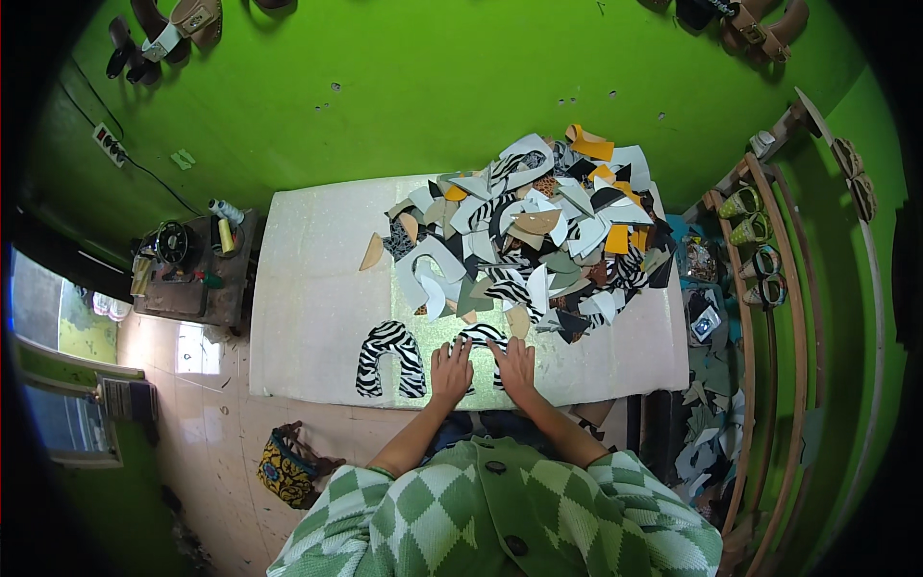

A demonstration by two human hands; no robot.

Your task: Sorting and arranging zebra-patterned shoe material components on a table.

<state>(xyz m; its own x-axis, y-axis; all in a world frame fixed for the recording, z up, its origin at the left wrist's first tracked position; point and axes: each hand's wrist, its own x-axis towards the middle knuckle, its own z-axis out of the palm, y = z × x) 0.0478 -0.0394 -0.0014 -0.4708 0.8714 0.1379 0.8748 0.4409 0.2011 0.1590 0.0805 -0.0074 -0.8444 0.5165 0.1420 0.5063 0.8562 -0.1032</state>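
Observation:
Both my hands rest on a zebra-striped, arch-shaped cut piece (484, 333) that lies at the near edge of the pale table (317, 288). My left hand (451, 370) lies flat over its left leg, fingers stretched forward. Over the right leg lies my right hand (516, 367), its fingers also extended. The curved top of the piece shows beyond my fingertips; much of its legs is hidden under my hands. Just left of my left hand, a second zebra-striped arch piece (389, 334) lies flat with its opening toward me. Neither hand appears to grip anything.
A large heap of cut scraps (538, 231) in white, grey, tan, yellow and zebra print covers the table's far right. Left stands a small table with a sewing machine (173, 245). A wooden shoe rack (769, 288) stands right. A patterned bag (286, 466) sits on the floor.

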